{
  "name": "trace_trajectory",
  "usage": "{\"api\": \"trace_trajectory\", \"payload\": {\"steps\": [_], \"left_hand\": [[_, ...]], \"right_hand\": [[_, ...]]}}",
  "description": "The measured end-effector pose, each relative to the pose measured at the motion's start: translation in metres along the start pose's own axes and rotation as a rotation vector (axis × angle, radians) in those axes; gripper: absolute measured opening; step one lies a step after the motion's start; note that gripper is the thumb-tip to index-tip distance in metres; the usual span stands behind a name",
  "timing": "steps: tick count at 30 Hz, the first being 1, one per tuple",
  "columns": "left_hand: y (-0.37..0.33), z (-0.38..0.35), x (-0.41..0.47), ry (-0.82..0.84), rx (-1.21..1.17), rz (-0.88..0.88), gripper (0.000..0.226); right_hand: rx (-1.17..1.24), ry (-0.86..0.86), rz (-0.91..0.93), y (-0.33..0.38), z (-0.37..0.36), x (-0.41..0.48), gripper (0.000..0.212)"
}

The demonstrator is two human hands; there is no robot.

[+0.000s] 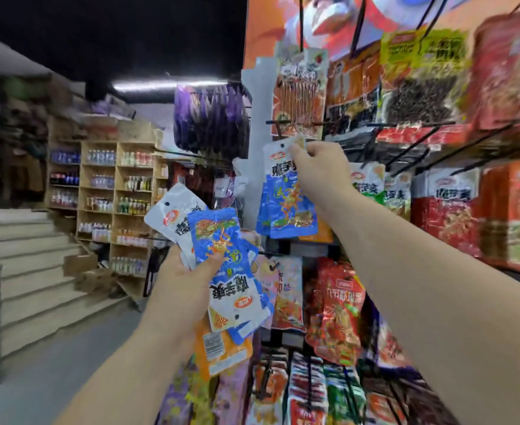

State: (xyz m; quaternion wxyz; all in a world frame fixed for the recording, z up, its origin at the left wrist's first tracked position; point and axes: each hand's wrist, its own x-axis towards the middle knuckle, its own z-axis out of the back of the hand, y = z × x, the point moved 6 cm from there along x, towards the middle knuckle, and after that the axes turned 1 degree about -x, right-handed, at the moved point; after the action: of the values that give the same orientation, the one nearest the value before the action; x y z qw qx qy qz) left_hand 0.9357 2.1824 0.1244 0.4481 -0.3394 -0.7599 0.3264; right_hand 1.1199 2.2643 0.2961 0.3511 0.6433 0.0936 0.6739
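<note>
Nearest, the left hand [185, 283] grips a fanned bunch of blue-and-white snack packets [222, 259]. Higher up, the right hand [317, 170] pinches the white top of a hanging blue packet [286, 207] at the display hook [278, 128].

We had open room left of the rack: the aisle floor [68, 357] lay bare between us and the stairs [32, 256], and the bottle shelves [114, 191] stood well back. Our left hand [185, 280], gripping its fan of packets [222, 256], hung in that free space, near the rack's grey upright [252, 167]. To the right it was crowded. Our right hand [317, 167] pinched the top of the blue packets [289, 210] hanging there, with an orange-red packet [298, 96] close above it and purple packets [211, 124] near on the left. Black pegs [418, 145] jutted toward us on the right, and red packets [335, 308] filled the rows beneath our forearm
</note>
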Motion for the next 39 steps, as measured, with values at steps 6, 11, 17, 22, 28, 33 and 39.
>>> {"api": "trace_trajectory", "payload": {"steps": [6,11,17,22,28,33,39], "left_hand": [[-0.005,0.005,0.010,-0.001,-0.021,-0.010,0.019],[-0.007,0.000,0.016,0.037,-0.004,-0.049,0.020],[-0.011,-0.004,0.022,0.069,0.012,-0.087,0.020],[-0.010,-0.005,0.025,0.064,-0.006,-0.077,0.019],[-0.010,-0.002,0.026,0.067,0.001,-0.083,0.020],[-0.011,0.002,0.026,0.057,-0.001,-0.104,0.019],[-0.008,0.004,0.025,0.050,0.001,-0.105,0.021]], "right_hand": [[-0.111,-0.062,-0.095,-0.006,-0.012,0.018,0.059],[-0.070,-0.083,-0.115,-0.006,-0.015,0.015,0.056],[-0.131,-0.082,-0.084,-0.003,-0.009,0.014,0.055],[-0.130,-0.082,-0.079,-0.001,-0.011,0.015,0.055],[-0.122,-0.089,-0.071,0.002,-0.014,0.019,0.054],[-0.136,-0.115,-0.075,-0.002,-0.009,0.018,0.054],[-0.103,-0.108,-0.099,-0.007,-0.013,0.021,0.057]]}}
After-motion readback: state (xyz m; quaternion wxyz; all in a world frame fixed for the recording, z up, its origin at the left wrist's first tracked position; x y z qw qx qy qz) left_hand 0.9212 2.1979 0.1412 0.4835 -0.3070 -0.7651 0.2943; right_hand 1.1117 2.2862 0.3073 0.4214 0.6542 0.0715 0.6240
